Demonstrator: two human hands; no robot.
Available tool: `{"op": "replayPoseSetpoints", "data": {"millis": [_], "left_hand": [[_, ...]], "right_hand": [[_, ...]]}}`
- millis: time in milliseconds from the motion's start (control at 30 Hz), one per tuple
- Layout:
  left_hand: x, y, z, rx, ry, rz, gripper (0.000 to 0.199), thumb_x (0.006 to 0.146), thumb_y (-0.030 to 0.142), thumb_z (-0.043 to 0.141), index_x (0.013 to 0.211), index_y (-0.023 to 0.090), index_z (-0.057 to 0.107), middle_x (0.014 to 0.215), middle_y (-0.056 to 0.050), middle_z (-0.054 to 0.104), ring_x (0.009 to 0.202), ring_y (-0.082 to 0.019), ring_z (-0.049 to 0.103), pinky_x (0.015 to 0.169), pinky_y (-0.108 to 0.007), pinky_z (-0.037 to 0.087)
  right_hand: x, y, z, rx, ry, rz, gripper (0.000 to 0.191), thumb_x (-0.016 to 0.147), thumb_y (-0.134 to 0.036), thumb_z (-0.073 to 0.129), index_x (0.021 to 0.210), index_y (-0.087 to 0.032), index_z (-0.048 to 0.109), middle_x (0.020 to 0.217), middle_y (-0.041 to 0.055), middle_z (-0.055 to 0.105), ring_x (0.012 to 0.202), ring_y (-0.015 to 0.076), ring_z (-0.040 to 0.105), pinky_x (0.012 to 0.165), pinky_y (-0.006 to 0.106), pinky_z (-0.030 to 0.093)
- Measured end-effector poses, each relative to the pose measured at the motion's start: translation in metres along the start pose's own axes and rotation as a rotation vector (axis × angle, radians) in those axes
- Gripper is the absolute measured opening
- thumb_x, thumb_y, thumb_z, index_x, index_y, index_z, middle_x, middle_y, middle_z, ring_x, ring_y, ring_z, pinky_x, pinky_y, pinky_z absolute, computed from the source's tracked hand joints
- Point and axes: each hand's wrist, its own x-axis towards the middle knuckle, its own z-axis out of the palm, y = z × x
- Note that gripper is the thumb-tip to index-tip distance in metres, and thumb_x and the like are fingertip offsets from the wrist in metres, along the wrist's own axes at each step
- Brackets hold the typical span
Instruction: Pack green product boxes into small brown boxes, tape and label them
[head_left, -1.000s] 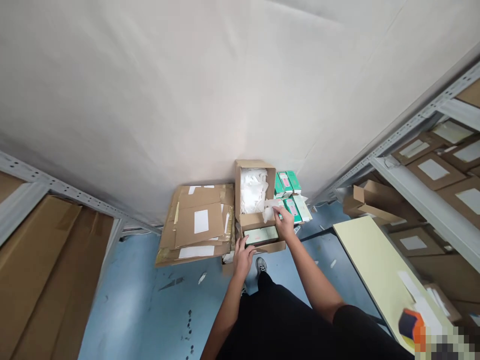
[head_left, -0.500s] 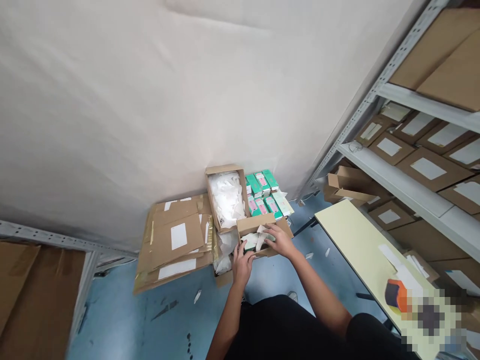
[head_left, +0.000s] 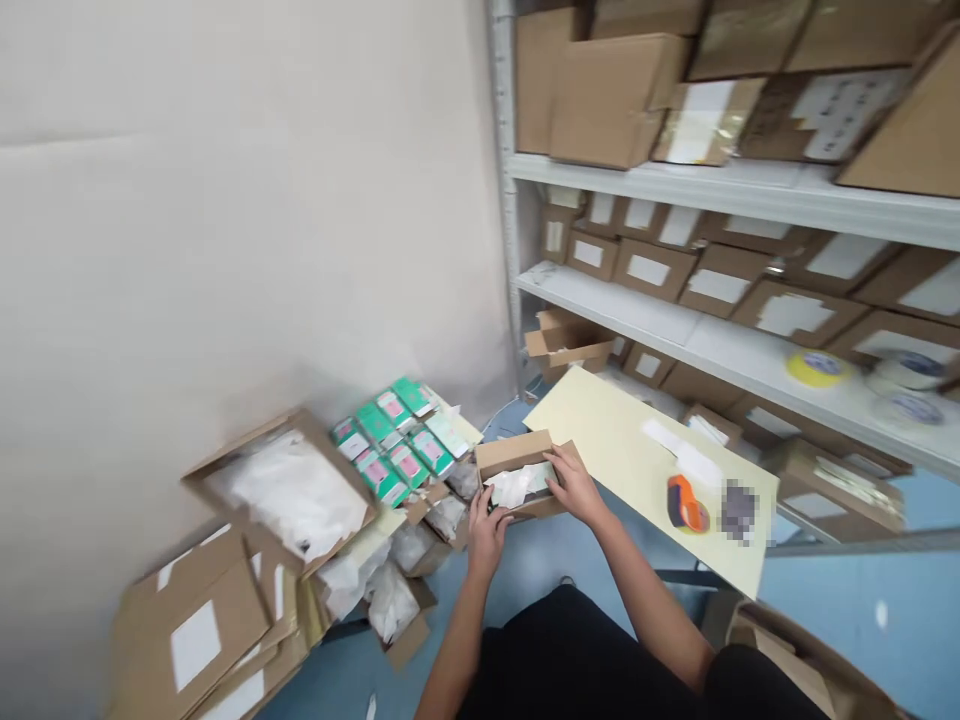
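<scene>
An open cardboard box [head_left: 514, 452] is held in front of my body between both hands. My left hand [head_left: 487, 532] grips its near left corner with curled fingers. At the right end, my right hand [head_left: 576, 484] clasps the wall, its fingertips reaching over the rim. Crumpled white paper [head_left: 514, 488] lies inside, next to something pale green that is partly covered. Left of the box, several green packs [head_left: 407, 465] with pink labels stand in rows.
A larger carton [head_left: 206, 480] full of white paper and flattened cardboard [head_left: 232, 590] are at the left. To the right stands a pale yellow table [head_left: 600, 420] carrying an orange tape dispenser [head_left: 684, 503]. Shelving [head_left: 615, 305] with several boxes runs behind it.
My view and body have turned right, toward the table and shelves. The box has come along in my hands, away from the green packs. The paper inside lies flatter.
</scene>
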Motion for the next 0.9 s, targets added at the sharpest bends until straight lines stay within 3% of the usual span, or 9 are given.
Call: {"op": "replayPoseSetpoints", "data": {"millis": [133,267,433,567,900], "left_hand": [[0.046,0.046,0.045,-0.060,-0.098,0.132,0.020,0.096,0.022,0.059,0.097,0.023,0.079,0.155,-0.010,0.053,0.150,-0.036,0.041,0.119,-0.057,0.043],[0.081,0.079,0.080,-0.116,-0.206,0.231,0.020,0.097,0.024,0.058,0.099,0.023,0.078,0.159,-0.010,0.049,0.151,-0.033,0.041,0.122,-0.055,0.041],[0.118,0.093,0.120,-0.162,-0.308,0.317,0.020,0.098,0.027,0.058,0.097,0.023,0.078,0.162,-0.010,0.046,0.153,-0.032,0.039,0.123,-0.055,0.039],[0.156,0.093,0.157,-0.211,-0.394,0.401,0.020,0.097,0.022,0.058,0.097,0.022,0.078,0.163,-0.009,0.045,0.154,-0.032,0.038,0.124,-0.054,0.038],[0.287,0.085,0.251,-0.325,-0.683,0.503,0.021,0.093,0.019,0.058,0.092,0.021,0.078,0.162,-0.007,0.048,0.158,-0.035,0.029,0.123,-0.054,0.039]], "right_hand": [[-0.021,0.049,-0.062,-0.009,0.171,0.120,0.064,0.096,-0.025,0.057,0.158,-0.027,0.045,0.162,0.0099,0.048,0.150,0.0293,0.045,0.124,0.053,0.039],[-0.041,0.086,-0.096,-0.009,0.315,0.250,0.071,0.096,-0.024,0.054,0.164,-0.027,0.034,0.166,0.0092,0.043,0.155,0.0279,0.038,0.127,0.053,0.035],[-0.057,0.124,-0.100,-0.049,0.470,0.382,0.063,0.096,-0.023,0.054,0.158,-0.024,0.045,0.162,0.0121,0.047,0.155,0.0292,0.037,0.127,0.054,0.035],[-0.058,0.145,-0.104,-0.115,0.532,0.478,0.068,0.096,-0.023,0.054,0.163,-0.026,0.037,0.165,0.0116,0.044,0.155,0.0300,0.038,0.125,0.056,0.037],[-0.007,0.176,-0.103,-0.237,0.542,0.728,0.071,0.091,-0.021,0.058,0.160,-0.027,0.040,0.165,0.0123,0.041,0.155,0.0302,0.038,0.123,0.053,0.041]]}}
